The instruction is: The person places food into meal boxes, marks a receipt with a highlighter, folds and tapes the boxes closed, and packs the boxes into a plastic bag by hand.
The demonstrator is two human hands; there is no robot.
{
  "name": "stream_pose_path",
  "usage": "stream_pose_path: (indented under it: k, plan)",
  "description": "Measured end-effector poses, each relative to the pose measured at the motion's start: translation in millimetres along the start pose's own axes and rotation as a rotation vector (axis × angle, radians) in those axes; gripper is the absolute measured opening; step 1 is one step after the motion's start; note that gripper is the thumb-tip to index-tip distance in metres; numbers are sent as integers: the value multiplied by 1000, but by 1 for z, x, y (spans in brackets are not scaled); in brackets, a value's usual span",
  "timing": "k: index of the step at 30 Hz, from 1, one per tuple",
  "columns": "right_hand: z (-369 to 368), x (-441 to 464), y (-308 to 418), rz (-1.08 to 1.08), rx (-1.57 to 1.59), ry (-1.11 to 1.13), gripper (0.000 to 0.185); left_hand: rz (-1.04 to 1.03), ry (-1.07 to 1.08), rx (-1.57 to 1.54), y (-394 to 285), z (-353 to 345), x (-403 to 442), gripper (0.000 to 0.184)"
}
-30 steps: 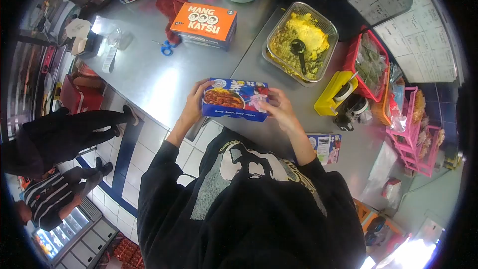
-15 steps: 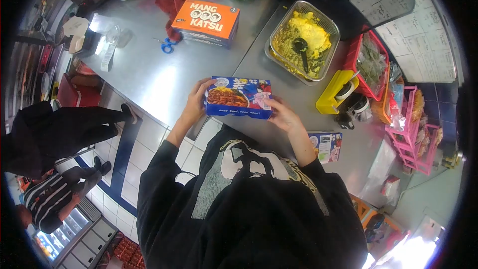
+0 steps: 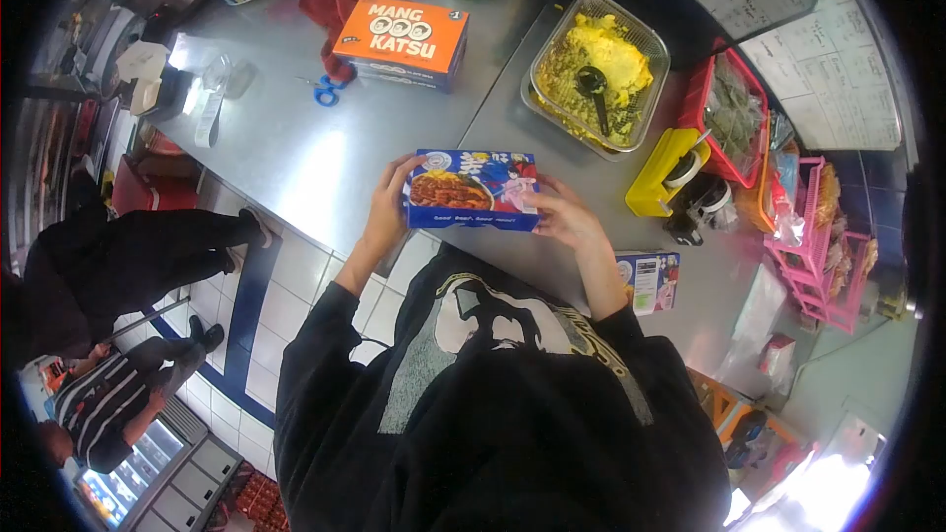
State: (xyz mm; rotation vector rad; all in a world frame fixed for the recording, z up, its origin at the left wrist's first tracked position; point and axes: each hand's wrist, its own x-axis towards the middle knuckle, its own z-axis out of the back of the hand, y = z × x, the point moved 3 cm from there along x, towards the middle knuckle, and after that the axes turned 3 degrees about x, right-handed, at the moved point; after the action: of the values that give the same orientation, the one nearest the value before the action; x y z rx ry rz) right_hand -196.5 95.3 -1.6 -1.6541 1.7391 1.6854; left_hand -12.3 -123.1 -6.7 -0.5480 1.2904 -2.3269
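A blue food box [image 3: 471, 189] with a printed picture of a meat dish is held level above the near edge of the steel table. My left hand [image 3: 388, 205] grips its left end, thumb and fingers around the side. At the opposite end, my right hand [image 3: 570, 215] holds the box's right side, with fingers on the top and edge. Beside my right forearm lies a flat printed carton piece [image 3: 650, 281] in similar colours. An orange and blue box [image 3: 406, 39] lettered "MANG KATSU" stands farther back on the table.
A glass dish [image 3: 601, 69] of yellow food holds a black spoon [image 3: 593, 94]. Blue scissors [image 3: 326, 91] lie near a red cloth [image 3: 325, 15]. A yellow tape dispenser [image 3: 662, 177], red basket [image 3: 734, 118] and pink rack [image 3: 818, 246] line the right. Two people stand at left.
The front flap of the box, bowed before, now sits flatter against it. My right fingers have shifted slightly on the right end. The view has moved a little.
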Motion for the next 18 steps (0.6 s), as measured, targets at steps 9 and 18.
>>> stream_pose_path:
  k: [9,18]
  plan:
    - [-3,5,-5,259,-49,31,82,-100,-52,51,13,-3,0,65]
    - [-3,4,-17,214,138,172,84,-8,35,-53,10,0,0,68]
